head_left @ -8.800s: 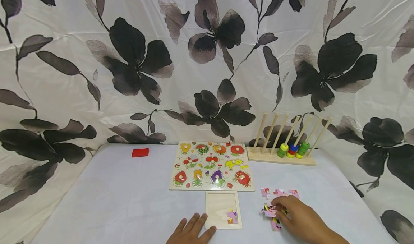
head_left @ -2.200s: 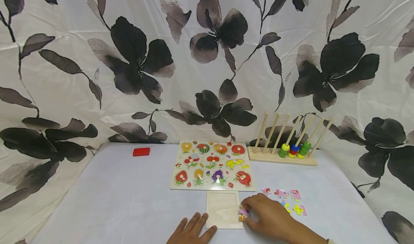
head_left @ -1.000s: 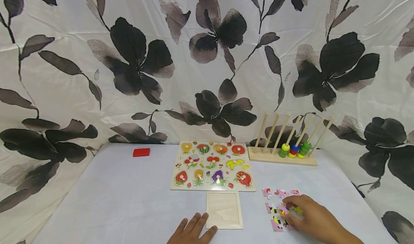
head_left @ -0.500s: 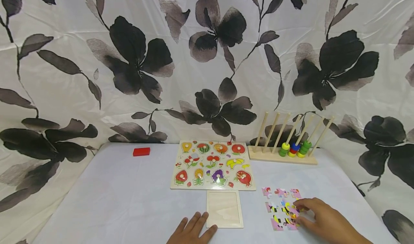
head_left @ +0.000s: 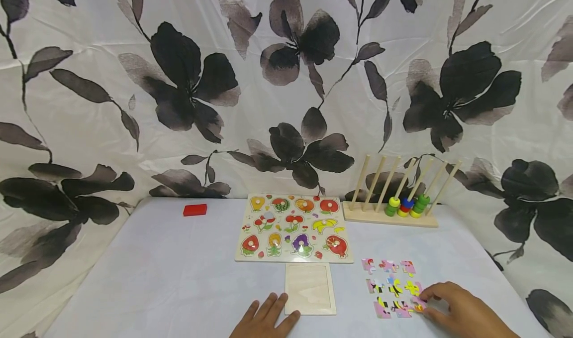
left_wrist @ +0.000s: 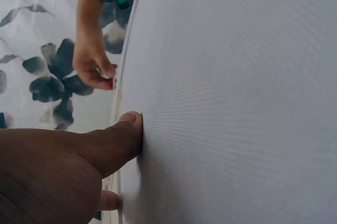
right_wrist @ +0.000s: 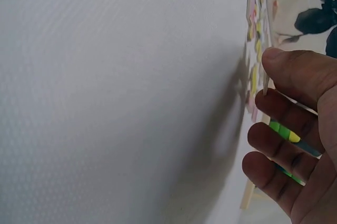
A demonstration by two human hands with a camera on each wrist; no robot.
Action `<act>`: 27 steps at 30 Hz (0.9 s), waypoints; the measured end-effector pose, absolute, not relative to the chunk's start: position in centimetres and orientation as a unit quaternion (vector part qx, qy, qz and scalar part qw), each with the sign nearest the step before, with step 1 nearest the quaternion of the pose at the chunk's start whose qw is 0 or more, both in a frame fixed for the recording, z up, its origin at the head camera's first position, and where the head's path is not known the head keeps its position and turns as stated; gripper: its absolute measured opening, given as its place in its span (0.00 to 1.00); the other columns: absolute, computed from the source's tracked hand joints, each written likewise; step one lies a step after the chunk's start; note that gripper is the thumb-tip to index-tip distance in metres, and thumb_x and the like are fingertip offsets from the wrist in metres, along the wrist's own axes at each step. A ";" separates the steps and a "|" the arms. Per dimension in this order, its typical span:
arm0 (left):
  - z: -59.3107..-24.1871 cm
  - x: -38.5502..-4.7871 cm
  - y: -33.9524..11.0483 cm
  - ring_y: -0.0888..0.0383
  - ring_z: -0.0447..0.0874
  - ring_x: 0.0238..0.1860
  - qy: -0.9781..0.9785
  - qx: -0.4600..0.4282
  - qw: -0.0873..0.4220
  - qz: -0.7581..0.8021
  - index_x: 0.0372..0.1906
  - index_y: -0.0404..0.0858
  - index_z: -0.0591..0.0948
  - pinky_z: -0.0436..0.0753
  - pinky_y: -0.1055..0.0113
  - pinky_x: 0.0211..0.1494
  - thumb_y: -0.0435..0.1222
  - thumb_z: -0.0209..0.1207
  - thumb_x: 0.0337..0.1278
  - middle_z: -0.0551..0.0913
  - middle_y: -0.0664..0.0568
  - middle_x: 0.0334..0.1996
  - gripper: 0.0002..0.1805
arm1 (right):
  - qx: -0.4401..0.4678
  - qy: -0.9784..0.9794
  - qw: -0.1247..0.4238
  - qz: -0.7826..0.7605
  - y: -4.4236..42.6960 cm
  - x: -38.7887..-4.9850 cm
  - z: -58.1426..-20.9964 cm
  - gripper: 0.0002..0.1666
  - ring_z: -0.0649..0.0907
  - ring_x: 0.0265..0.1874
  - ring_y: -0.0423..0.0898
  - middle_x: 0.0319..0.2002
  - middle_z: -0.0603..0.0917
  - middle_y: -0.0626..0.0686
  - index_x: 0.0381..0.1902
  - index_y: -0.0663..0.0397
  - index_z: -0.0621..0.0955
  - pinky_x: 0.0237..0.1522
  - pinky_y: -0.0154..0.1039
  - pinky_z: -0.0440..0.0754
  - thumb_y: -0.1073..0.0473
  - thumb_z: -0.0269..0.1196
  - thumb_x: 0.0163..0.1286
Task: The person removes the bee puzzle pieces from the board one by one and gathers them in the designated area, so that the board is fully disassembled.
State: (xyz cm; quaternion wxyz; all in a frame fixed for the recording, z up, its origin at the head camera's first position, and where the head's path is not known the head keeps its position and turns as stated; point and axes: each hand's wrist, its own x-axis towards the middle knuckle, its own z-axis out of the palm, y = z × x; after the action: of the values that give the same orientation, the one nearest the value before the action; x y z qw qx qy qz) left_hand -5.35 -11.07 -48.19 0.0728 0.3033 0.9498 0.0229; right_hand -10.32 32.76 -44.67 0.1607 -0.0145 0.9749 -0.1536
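Note:
My right hand (head_left: 461,308) pinches a jigsaw piece (head_left: 418,304) between thumb and forefinger at the right side of a group of pink and yellow jigsaw pieces (head_left: 395,287). In the right wrist view the pinched jigsaw piece (right_wrist: 266,84) shows as a thin edge, tilted above the cloth. The other pieces lie in loose rows, several of them apart from each other. My left hand (head_left: 267,318) lies with spread, straight fingers at the lower left of a bare wooden puzzle tray (head_left: 332,290), its fingertips at the rim.
A fruit peg puzzle board (head_left: 294,228) lies directly behind the tray. Right of it stands a wooden peg rack (head_left: 389,214) with coloured rings. A red block (head_left: 195,210) lies at the back left of the white table (head_left: 179,273). Flowered cloth (head_left: 286,94) hangs behind.
The piece that lay in the tray has been lifted out by the right hand and carried right to the other pieces. Lately that hand has shifted right and nearer. The left hand stays put.

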 end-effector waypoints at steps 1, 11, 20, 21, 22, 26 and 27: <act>-48.2 -5.4 -11.1 0.45 0.71 0.70 0.950 0.303 0.074 0.023 0.71 0.61 0.74 0.76 0.42 0.64 0.80 0.37 0.55 0.69 0.50 0.74 0.46 | -0.013 0.975 0.161 -0.153 32.8 -10.3 -44.7 0.18 0.83 0.46 0.52 0.44 0.84 0.48 0.44 0.45 0.87 0.54 0.65 0.78 0.47 0.78 0.57; -48.3 -5.5 -11.1 0.45 0.71 0.70 0.949 0.304 0.079 0.026 0.72 0.61 0.74 0.76 0.42 0.64 0.80 0.37 0.54 0.69 0.50 0.74 0.47 | -0.019 0.974 0.163 -0.158 33.3 -10.1 -45.1 0.15 0.82 0.48 0.51 0.45 0.84 0.46 0.40 0.41 0.87 0.55 0.65 0.78 0.48 0.79 0.56; -48.3 -5.6 -11.1 0.45 0.71 0.70 0.949 0.304 0.080 0.024 0.72 0.61 0.74 0.76 0.41 0.64 0.80 0.35 0.55 0.69 0.50 0.74 0.47 | -0.042 0.975 0.161 -0.150 33.5 -10.1 -45.4 0.13 0.82 0.49 0.50 0.45 0.84 0.44 0.37 0.39 0.87 0.55 0.64 0.78 0.52 0.79 0.55; -48.3 -5.6 -11.1 0.45 0.71 0.70 0.949 0.305 0.079 0.023 0.72 0.61 0.74 0.76 0.41 0.64 0.80 0.35 0.55 0.69 0.50 0.74 0.47 | -0.045 0.975 0.158 -0.148 33.4 -10.1 -45.3 0.13 0.82 0.49 0.50 0.45 0.84 0.44 0.36 0.38 0.86 0.55 0.63 0.79 0.53 0.79 0.55; -48.3 -5.5 -11.1 0.45 0.71 0.70 0.949 0.306 0.078 0.022 0.72 0.61 0.74 0.76 0.41 0.64 0.80 0.35 0.55 0.69 0.50 0.74 0.47 | -0.049 0.975 0.156 -0.147 33.5 -10.1 -45.3 0.13 0.82 0.49 0.49 0.45 0.84 0.43 0.36 0.37 0.86 0.54 0.63 0.79 0.54 0.79 0.55; -48.4 -5.4 -11.1 0.45 0.72 0.69 0.948 0.309 0.072 0.020 0.71 0.60 0.74 0.76 0.41 0.64 0.80 0.33 0.56 0.69 0.49 0.74 0.47 | -0.056 0.975 0.156 -0.144 33.5 -10.0 -45.4 0.13 0.81 0.50 0.49 0.46 0.83 0.43 0.35 0.37 0.86 0.53 0.61 0.80 0.54 0.79 0.55; -48.4 -5.4 -11.2 0.45 0.72 0.69 0.948 0.309 0.070 0.020 0.71 0.60 0.74 0.76 0.41 0.63 0.80 0.33 0.56 0.69 0.49 0.73 0.48 | -0.058 0.975 0.157 -0.143 33.5 -10.0 -45.4 0.12 0.81 0.51 0.49 0.47 0.83 0.43 0.35 0.36 0.85 0.53 0.61 0.80 0.53 0.79 0.55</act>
State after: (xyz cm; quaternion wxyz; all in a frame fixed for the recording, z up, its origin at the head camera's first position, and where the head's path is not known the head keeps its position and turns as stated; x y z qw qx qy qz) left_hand -5.37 -11.15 -48.39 0.0698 0.3093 0.9482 0.0203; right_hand -10.00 33.46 -45.38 0.1574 -0.0576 0.9754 -0.1431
